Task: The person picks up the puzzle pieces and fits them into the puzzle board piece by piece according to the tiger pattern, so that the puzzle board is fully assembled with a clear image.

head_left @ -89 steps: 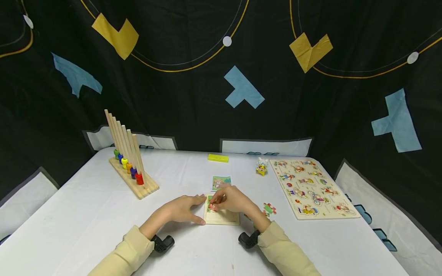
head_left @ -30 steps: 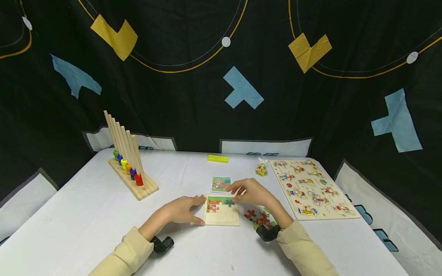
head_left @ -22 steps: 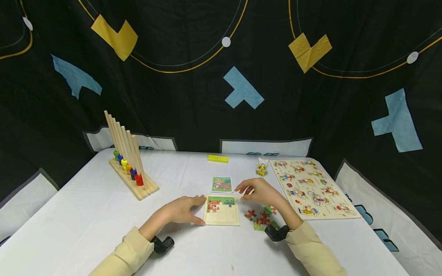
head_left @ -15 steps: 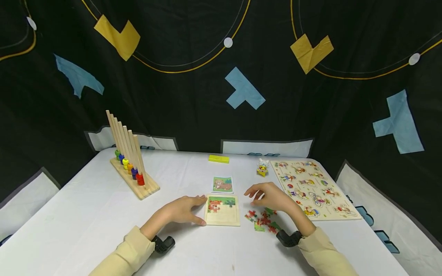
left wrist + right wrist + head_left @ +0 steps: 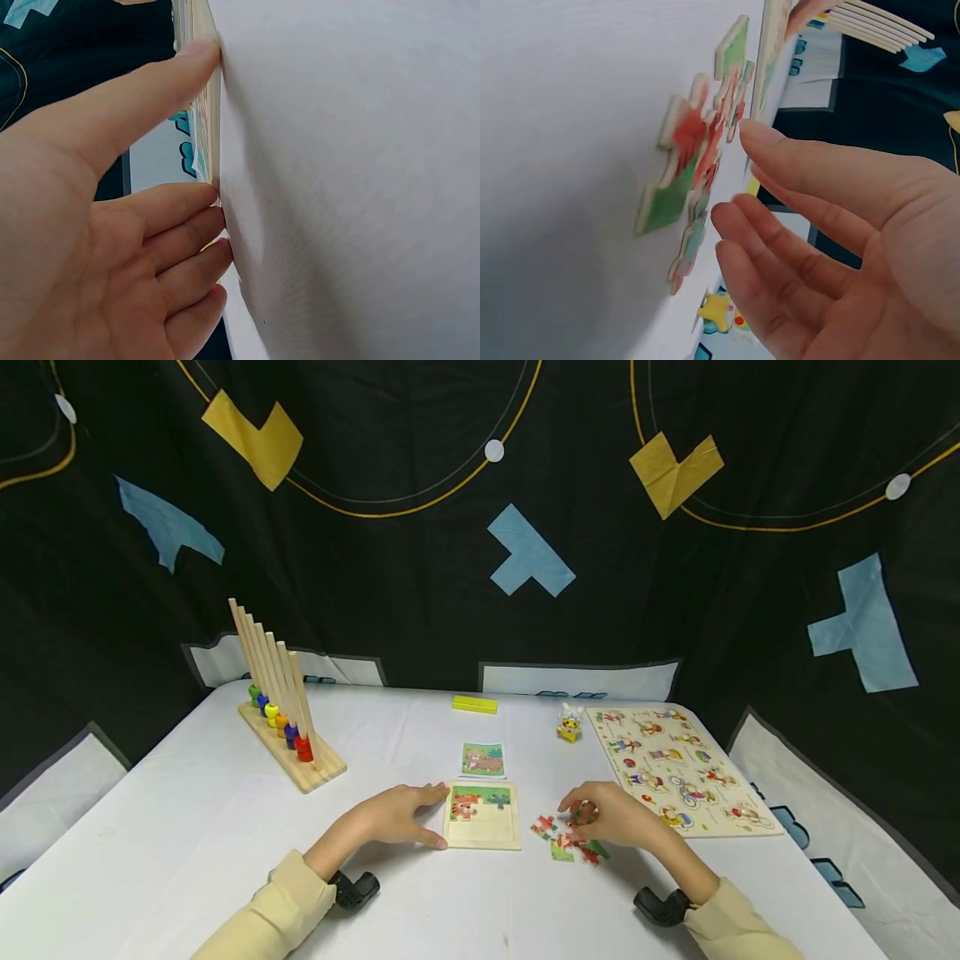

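Touching the wooden tray (image 5: 483, 837) at its left edge, the left hand (image 5: 397, 816) grasps nothing. The right hand (image 5: 618, 816), loosely curved and likewise holding nothing, hovers near puzzle pieces (image 5: 562, 852) right of the tray.

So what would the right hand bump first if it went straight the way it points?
Probably the pieces, which lie just past the fingers of the right hand. Whether a fingertip touches one now, I can't tell.
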A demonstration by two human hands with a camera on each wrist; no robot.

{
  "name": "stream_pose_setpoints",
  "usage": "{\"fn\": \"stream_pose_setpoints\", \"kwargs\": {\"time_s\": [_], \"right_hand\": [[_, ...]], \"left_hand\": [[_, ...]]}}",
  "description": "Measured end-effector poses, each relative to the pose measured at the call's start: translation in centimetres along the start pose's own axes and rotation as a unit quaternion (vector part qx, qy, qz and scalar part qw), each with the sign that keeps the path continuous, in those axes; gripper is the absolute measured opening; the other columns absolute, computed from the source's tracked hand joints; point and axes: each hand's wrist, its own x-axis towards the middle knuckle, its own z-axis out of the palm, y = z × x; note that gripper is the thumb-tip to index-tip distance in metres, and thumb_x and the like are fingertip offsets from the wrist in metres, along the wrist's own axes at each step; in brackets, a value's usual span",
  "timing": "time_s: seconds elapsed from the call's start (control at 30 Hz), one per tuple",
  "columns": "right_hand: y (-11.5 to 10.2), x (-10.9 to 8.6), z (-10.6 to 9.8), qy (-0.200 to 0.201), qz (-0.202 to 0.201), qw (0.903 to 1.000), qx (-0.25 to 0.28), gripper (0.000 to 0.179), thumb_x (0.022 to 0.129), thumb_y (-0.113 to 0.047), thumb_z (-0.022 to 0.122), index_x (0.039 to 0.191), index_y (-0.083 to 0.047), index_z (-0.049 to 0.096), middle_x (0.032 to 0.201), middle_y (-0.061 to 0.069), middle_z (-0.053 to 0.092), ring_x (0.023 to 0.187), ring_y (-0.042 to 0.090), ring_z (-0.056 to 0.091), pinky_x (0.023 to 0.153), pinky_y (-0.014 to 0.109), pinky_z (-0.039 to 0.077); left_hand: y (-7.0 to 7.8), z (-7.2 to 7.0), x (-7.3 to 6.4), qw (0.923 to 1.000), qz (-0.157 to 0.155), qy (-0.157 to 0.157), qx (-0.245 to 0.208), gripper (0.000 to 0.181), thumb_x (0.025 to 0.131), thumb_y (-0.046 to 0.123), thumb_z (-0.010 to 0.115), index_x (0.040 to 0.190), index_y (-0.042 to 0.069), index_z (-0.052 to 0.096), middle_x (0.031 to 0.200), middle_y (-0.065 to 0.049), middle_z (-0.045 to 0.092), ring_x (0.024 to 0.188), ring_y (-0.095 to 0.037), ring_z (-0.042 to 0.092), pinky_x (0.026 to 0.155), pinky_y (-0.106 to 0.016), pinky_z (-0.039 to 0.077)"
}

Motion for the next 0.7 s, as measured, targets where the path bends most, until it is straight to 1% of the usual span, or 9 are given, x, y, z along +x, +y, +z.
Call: {"fn": "stream_pose_setpoints", "kwargs": {"time_s": [0.2,0.43,0.6,0.7], "right_hand": [[0.23,-0.68,0.31,0.001,0.031,0.9995,-0.009,0.029,0.078,-0.009,0.080,0.104,-0.005,0.069,0.091,0.003,0.063,0.074,0.014,0.056,0.059,0.025,0.048],[0.25,-0.82,0.60,0.006,0.042,0.9991,-0.004,0.027,0.079,-0.010,0.079,0.103,-0.006,0.067,0.086,0.001,0.062,0.074,0.012,0.055,0.061,0.025,0.048],[0.09,-0.86,0.77,0.018,0.060,0.9980,-0.006,0.032,0.077,-0.011,0.081,0.104,-0.005,0.066,0.083,0.001,0.058,0.072,0.013,0.052,0.060,0.025,0.045],[0.06,-0.97,0.95,0.028,0.070,0.9971,-0.012,0.034,0.075,-0.010,0.082,0.105,-0.006,0.066,0.085,0.001,0.056,0.074,0.015,0.049,0.060,0.026,0.043]], "left_hand": [[-0.05,-0.03,-0.01,1.0000,-0.001,0.002,0.004,0.084,0.077,0.040,0.079,0.141,-0.003,0.045,0.148,-0.017,0.040,0.137,-0.034,0.035,0.112,-0.049,0.028],[-0.10,-0.06,0.00,1.0000,-0.003,0.003,0.001,0.084,0.077,0.040,0.079,0.142,-0.002,0.045,0.148,-0.017,0.039,0.138,-0.034,0.035,0.112,-0.049,0.027],[-0.12,0.01,0.04,1.0000,-0.004,0.002,0.002,0.084,0.077,0.041,0.079,0.142,-0.002,0.045,0.148,-0.016,0.040,0.138,-0.033,0.035,0.112,-0.049,0.027],[-0.09,0.07,0.07,1.0000,-0.004,0.001,0.003,0.084,0.077,0.041,0.079,0.142,-0.001,0.045,0.149,-0.016,0.039,0.138,-0.033,0.035,0.112,-0.049,0.027]]}}
